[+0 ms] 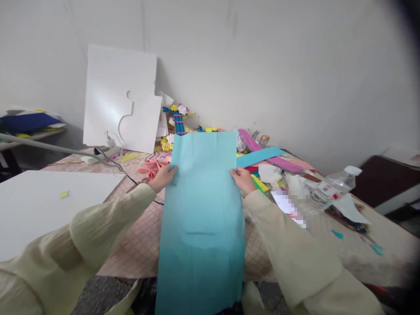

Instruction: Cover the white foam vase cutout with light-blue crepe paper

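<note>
A long sheet of turquoise paper [202, 197] hangs upright in front of me, its lower end dropping past the table's front edge. My left hand [165, 176] pinches its left edge, thumb on the near face. At about the same height, my right hand [243, 180] grips the right edge in the same way. Faint vertical creases run through the upper part, and a short horizontal crease crosses the middle. Behind the sheet, a paper-flower decoration [179, 118] in blue, yellow and white is partly hidden.
White boards lean on the wall [123, 100] and lie flat at left [39, 205]. A power strip [101, 155] with cables sits behind. Rolled turquoise [260, 156] and magenta paper [252, 142], scraps and a plastic bottle [337, 188] crowd the right side.
</note>
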`<move>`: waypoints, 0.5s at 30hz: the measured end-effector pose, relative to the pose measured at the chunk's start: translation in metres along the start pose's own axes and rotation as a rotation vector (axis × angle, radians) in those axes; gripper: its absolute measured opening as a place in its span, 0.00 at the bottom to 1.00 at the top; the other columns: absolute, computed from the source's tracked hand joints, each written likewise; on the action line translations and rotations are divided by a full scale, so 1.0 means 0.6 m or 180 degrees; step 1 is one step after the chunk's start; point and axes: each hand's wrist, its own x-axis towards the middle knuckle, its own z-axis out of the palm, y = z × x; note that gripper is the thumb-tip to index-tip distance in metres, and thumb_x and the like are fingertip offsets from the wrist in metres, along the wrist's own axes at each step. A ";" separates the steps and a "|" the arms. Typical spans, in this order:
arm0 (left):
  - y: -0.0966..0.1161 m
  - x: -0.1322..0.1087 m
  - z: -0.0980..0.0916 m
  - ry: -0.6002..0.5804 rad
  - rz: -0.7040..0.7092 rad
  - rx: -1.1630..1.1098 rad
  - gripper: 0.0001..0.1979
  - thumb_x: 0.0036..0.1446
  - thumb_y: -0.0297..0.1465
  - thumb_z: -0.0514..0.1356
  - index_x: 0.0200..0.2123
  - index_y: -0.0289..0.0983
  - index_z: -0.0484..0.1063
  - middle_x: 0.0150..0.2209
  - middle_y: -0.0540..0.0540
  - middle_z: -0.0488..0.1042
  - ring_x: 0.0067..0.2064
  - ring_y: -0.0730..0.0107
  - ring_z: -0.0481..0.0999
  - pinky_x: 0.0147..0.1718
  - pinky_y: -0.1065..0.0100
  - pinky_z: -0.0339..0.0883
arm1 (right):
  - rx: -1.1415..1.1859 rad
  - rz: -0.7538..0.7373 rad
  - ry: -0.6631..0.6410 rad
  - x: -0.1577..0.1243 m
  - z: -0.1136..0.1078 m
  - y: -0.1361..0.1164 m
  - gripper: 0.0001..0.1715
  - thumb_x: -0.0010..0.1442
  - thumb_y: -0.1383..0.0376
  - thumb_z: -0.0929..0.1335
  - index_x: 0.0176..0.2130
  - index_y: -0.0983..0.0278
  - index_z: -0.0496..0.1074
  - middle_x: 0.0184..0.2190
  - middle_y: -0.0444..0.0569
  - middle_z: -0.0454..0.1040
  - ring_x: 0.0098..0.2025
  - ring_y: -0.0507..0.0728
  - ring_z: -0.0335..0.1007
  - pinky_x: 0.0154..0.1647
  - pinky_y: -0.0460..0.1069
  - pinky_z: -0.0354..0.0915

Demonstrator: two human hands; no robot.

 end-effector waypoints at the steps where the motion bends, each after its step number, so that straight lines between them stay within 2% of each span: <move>1: -0.009 0.005 0.005 0.0029 0.0019 0.0132 0.13 0.55 0.36 0.52 0.35 0.32 0.69 0.30 0.46 0.73 0.30 0.68 0.73 0.29 0.65 0.68 | -0.0181 0.0039 0.0010 0.004 0.008 0.002 0.14 0.58 0.59 0.63 0.31 0.68 0.68 0.27 0.44 0.70 0.29 0.51 0.67 0.32 0.50 0.64; 5: -0.044 0.023 0.026 0.0107 0.0205 0.0645 0.14 0.57 0.35 0.53 0.42 0.33 0.66 0.42 0.44 0.69 0.41 0.67 0.71 0.40 0.59 0.66 | -0.0826 0.0190 0.0016 0.017 0.035 0.014 0.12 0.59 0.60 0.62 0.37 0.67 0.68 0.35 0.47 0.70 0.35 0.52 0.68 0.37 0.52 0.65; 7: -0.061 0.030 0.034 0.0123 0.0269 0.0863 0.14 0.57 0.35 0.53 0.45 0.33 0.65 0.45 0.43 0.68 0.44 0.65 0.69 0.42 0.57 0.65 | -0.1061 0.0244 -0.0011 0.025 0.046 0.022 0.13 0.59 0.60 0.62 0.39 0.67 0.68 0.37 0.48 0.70 0.37 0.53 0.68 0.38 0.53 0.65; 15: -0.107 0.059 0.043 0.0046 0.0271 0.1518 0.14 0.59 0.37 0.50 0.42 0.33 0.66 0.39 0.44 0.70 0.40 0.67 0.71 0.41 0.59 0.64 | -0.1717 0.0382 -0.0203 0.048 0.078 0.041 0.13 0.60 0.60 0.62 0.41 0.66 0.67 0.39 0.49 0.70 0.38 0.53 0.68 0.39 0.53 0.66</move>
